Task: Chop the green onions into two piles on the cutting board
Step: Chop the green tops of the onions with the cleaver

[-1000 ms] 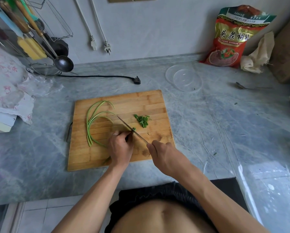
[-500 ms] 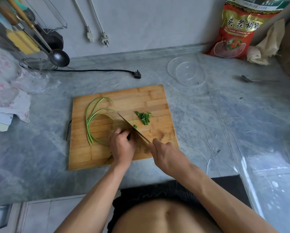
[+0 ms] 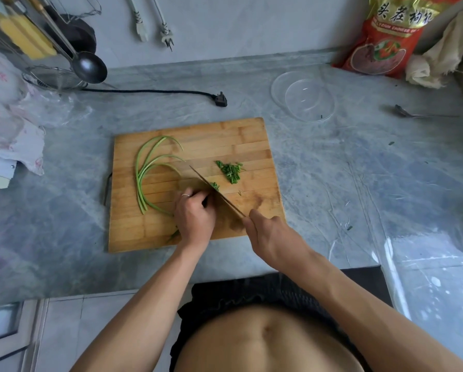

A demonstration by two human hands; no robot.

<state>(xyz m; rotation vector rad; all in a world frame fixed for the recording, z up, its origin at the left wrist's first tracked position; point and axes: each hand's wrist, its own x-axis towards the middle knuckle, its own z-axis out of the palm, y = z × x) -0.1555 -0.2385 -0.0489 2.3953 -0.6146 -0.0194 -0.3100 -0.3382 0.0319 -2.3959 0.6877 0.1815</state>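
Cutting board (image 3: 252,135): a wooden board lying flat on the grey marbled counter (image 3: 359,183), in the middle of the view.

Green onions (image 3: 144,170): long uncut stalks curve over the board's 9 o'clock half, their tips curling toward 12 o'clock; their near ends run under the left hand.

Chopped pile (image 3: 231,171): one small heap of cut green pieces sits on the board at about 2 o'clock from the left hand, apart from the blade. A few more cut bits (image 3: 214,186) lie right against the blade, just past the left fingertips.

Left hand (image 3: 194,218): curled knuckles-up, fingers bunched and pressing the stalk ends to the board beside the blade; a ring shows on one finger.

Right hand (image 3: 268,234): closed around the knife handle at the board's 5 o'clock corner; the handle itself is hidden in the grip.

Knife (image 3: 217,193): thin blade slanting from the right hand toward 11 o'clock, its edge down at the board by the left fingertips.

Bowl (image 3: 308,99): clear, on the counter at 1 o'clock from the board, well apart.

Spoon (image 3: 413,113): on the counter at 3 o'clock from the bowl.

Red bag (image 3: 386,41): leaning on the wall at the far right.

Black plug (image 3: 221,99): on the counter at 12 o'clock from the board.
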